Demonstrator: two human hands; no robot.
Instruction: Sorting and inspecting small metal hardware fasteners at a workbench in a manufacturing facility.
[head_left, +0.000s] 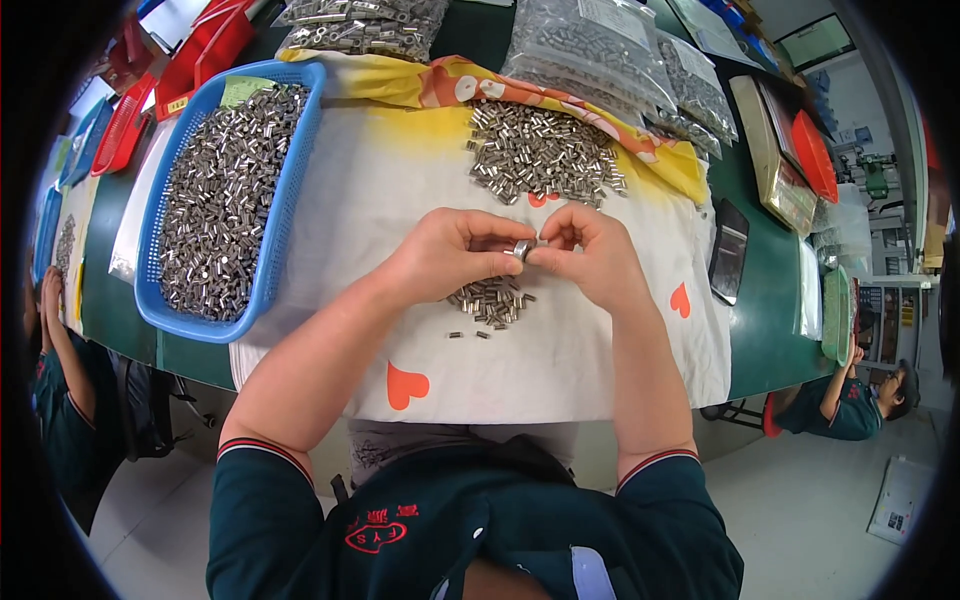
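Observation:
Above the white cloth (pixel 345 190), my two hands meet near the middle of the view. My left hand (pixel 440 258) is closed, with thumb and fingers pinching a small shiny metal ring-shaped part (pixel 523 249). Right beside that part, the thumb and fingertips of my right hand (pixel 598 262) are pressed together; whatever they grip is hidden. Under the hands lies a small heap of short metal cylinders (pixel 490 304), with a few loose ones nearer me. A larger pile of similar cylinders (pixel 545 150) is spread just beyond my hands.
On the left stands a blue plastic basket (pixel 147 262) full of metal cylinders. Clear bags of metal parts (pixel 590 50) line the far side behind a yellow cloth edge (pixel 400 78). A dark phone (pixel 730 252) lies to the right. Other people (pixel 845 400) sit at both sides.

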